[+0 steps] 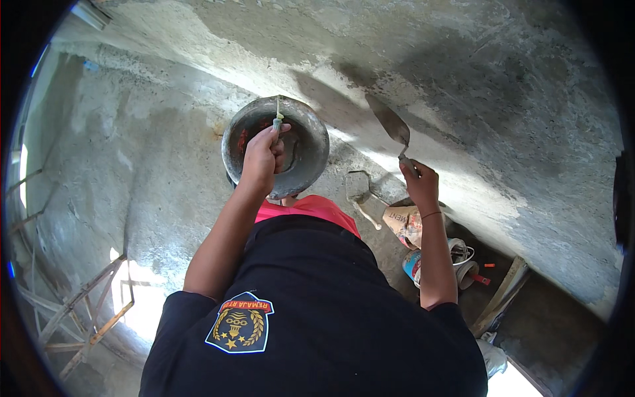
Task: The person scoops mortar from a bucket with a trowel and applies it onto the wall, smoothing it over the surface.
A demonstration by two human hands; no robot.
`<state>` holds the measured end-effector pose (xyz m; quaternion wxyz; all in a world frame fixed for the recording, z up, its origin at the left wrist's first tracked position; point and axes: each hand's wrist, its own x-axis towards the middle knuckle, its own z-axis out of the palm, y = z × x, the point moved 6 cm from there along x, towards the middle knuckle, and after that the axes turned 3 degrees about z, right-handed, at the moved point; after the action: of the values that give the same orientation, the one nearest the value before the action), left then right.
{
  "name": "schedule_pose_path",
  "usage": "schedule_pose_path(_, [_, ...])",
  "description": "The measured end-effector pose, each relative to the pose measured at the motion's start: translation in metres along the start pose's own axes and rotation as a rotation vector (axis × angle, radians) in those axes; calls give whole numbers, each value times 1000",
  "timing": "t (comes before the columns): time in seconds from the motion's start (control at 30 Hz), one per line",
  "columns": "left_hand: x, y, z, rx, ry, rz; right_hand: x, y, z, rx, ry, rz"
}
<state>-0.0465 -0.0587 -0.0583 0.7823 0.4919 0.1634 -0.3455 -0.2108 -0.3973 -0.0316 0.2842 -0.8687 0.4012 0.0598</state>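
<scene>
Step in hand, as judged: plastering the wall [503, 106]. Centre-left of the frame, the left hand [261, 159] is closed on the rim of a round metal pan [311, 142], holding it up beside the wall. Right of centre, the right hand [418, 182] is closed on the handle of a trowel [391, 126], blade tip touching the grey wall. The next stroke probably calls for a steady blade angle.

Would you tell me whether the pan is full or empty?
Nearly empty: the pan's bare dark inside shows beside the left hand.
</scene>
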Motion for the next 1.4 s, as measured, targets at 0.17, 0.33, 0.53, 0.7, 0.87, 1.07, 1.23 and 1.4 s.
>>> schedule_pose_path(0.17, [-3, 0, 7, 13, -16, -13, 21, -44, 2, 24, 1, -207])
schedule_pose_path(0.33, [-2, -3, 8, 28, -42, 9, 35, -53, 2, -81, 33, -111])
schedule_pose_path(0.53, [-9, 5, 1, 8, -4, 21, 15, -25, 2, -184, 24, -109])
schedule_pose_path(0.7, [-7, 3, -1, 20, -6, 36, 12, -64, -1, -103, -3, -244])
schedule_pose_path(0.87, [-6, 2, 6, 16, -30, 11, 42, -62, 1, -155, 33, -144])
schedule_pose_path(1.07, [-13, 8, -2, 19, 22, -8, 21, -21, 9, -195, -2, -119])
schedule_pose_path(1.23, [-7, 7, -1, 24, 17, 19, 17, -77, -7, -79, -52, -258])
schedule_pose_path(1.4, [-5, 9, 3, 25, -27, 16, 40, -53, -6, -204, -45, -115])
